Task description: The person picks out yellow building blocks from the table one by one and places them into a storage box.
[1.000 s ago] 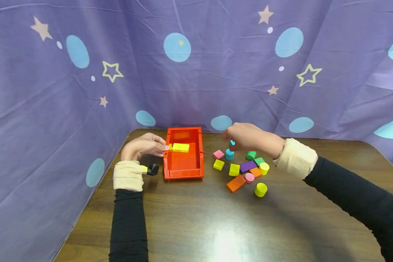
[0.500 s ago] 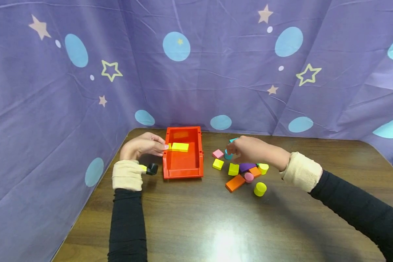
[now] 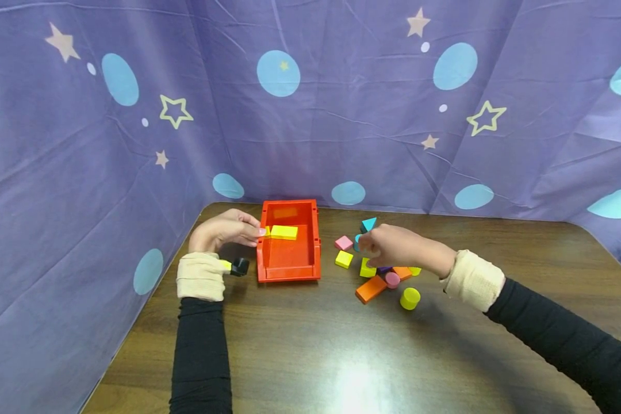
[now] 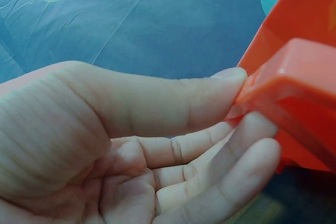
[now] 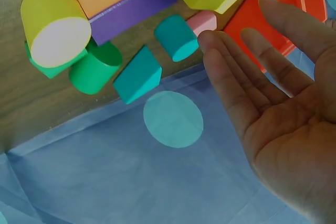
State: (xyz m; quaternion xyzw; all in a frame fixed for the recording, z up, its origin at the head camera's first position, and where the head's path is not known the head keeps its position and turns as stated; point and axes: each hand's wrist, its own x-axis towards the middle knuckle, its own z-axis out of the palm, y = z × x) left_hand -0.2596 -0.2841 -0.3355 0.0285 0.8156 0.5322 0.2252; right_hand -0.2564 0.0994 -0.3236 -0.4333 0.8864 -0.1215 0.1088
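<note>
In the head view my left hand (image 3: 227,230) pinches the left wall of a red plastic bin (image 3: 292,261). The left wrist view shows the thumb and fingers on either side of the bin's rim (image 4: 310,66). A yellow rectangular block (image 3: 284,233) lies inside the bin. My right hand (image 3: 403,247) hovers over scattered toy blocks, hiding some of them. Its fingers stretch out loosely in the right wrist view, holding nothing. Near the fingertips are a blue cylinder (image 5: 177,38) and a pink block (image 5: 203,22); a blue triangular block (image 5: 139,75) lies slightly farther off.
On the wooden table (image 3: 290,345) lie a yellow cylinder (image 3: 410,298), an orange block (image 3: 371,289), a pink cylinder (image 3: 392,280) and a yellow cube (image 3: 344,259). Green blocks (image 5: 97,66) show in the right wrist view. A purple cloth (image 3: 310,149) hangs behind the table.
My right hand has come from the back of the pile toward me and now hovers over its middle, uncovering the blue triangular block. The left hand keeps its grip on the bin.
</note>
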